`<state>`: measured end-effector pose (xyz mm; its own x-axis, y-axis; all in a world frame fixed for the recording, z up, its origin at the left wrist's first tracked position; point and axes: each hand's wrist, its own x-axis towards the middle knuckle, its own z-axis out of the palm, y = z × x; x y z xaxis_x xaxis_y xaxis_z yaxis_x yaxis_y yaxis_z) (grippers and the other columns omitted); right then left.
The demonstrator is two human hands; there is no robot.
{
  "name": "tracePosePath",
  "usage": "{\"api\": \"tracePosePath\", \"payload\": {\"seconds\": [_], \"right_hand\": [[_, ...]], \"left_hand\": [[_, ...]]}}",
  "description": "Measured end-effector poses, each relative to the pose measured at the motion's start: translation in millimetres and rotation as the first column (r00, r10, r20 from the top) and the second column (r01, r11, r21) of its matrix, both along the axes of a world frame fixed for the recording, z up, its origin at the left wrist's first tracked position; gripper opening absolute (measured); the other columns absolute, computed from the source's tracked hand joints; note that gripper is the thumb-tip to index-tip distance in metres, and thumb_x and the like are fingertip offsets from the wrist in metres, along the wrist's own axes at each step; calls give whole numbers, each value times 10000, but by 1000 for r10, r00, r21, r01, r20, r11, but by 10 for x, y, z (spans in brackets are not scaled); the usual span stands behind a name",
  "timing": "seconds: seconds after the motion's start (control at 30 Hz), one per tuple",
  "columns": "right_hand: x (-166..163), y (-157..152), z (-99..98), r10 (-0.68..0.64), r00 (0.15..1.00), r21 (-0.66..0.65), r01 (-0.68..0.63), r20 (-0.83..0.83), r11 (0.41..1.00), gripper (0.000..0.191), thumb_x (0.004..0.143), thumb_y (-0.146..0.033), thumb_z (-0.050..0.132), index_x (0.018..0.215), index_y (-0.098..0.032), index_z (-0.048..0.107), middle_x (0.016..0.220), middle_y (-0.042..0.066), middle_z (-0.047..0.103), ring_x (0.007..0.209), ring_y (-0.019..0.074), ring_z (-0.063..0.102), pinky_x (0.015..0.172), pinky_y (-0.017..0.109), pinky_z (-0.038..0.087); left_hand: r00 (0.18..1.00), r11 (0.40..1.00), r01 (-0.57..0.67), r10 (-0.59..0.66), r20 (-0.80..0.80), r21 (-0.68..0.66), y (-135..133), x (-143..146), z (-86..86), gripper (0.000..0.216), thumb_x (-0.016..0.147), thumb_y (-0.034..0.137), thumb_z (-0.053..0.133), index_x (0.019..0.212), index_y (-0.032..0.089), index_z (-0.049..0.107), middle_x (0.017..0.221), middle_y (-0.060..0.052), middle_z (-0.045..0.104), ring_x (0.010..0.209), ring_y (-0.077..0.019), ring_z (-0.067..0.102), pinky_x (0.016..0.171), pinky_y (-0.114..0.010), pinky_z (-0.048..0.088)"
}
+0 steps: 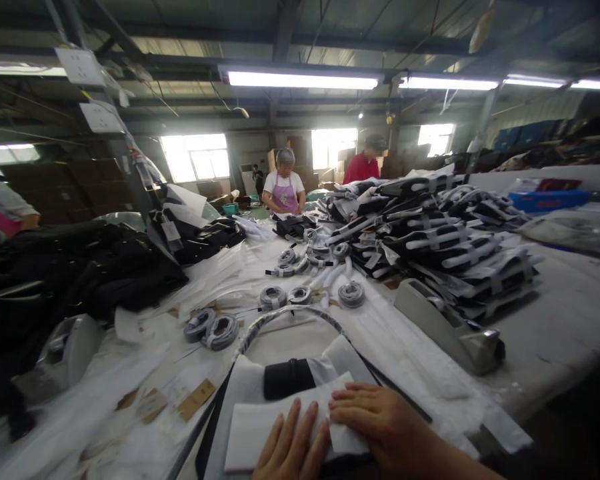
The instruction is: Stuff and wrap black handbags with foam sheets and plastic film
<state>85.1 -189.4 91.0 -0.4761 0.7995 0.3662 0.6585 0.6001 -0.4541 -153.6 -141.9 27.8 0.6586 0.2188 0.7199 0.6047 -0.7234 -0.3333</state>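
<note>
A folded white wrapping sheet (260, 427) lies over the front of a black bag at the bottom middle. My left hand (295, 443) rests on this sheet, its fingers stretched and spread. From the right, my right hand (375, 417) lays its slightly bent fingers on the sheet's right part; its thumb is hidden. Above the sheet shows a black strap piece (289, 378) with more white wrapping around it. The bag's wrapped handle (293, 310) arches up behind it.
Coiled grey cords (220, 331) lie beyond the bag. Grey tape dispensers (447, 327) stand on both sides. Wrapped bags (430, 240) are stacked at right, black bags (70, 280) at left. Brown tags (196, 399) lie near. Co-workers (284, 187) stand across the table.
</note>
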Motion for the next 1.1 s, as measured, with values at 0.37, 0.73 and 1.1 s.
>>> {"api": "tracePosePath", "payload": {"seconds": [0.37,0.73,1.1], "right_hand": [[67,34,-98,63,998,27,-63,-7,998,564,709,-110,482,1236,-162,677,1274,113,693,1214,217,635,1101,378,437],[62,-50,-104,53,998,244,-56,16,968,417,887,-219,541,1293,-162,617,1234,102,698,1145,236,634,1089,419,442],[160,-888,-859,-313,949,613,226,37,757,388,997,-61,418,1246,-212,675,1149,35,741,1210,151,597,1210,364,290]], "left_hand": [[958,994,111,-105,-268,10,89,34,241,374,1005,173,329,1166,182,666,1214,-2,725,1186,-181,640,1004,-311,532],[948,990,127,-138,-288,-59,-36,-67,317,451,1007,210,397,1454,260,430,1414,-12,582,1260,-210,587,971,-318,560],[954,988,109,-134,-270,-105,-106,-50,321,404,1009,212,400,1398,268,496,1442,33,521,1261,-230,584,928,-371,600]]}}
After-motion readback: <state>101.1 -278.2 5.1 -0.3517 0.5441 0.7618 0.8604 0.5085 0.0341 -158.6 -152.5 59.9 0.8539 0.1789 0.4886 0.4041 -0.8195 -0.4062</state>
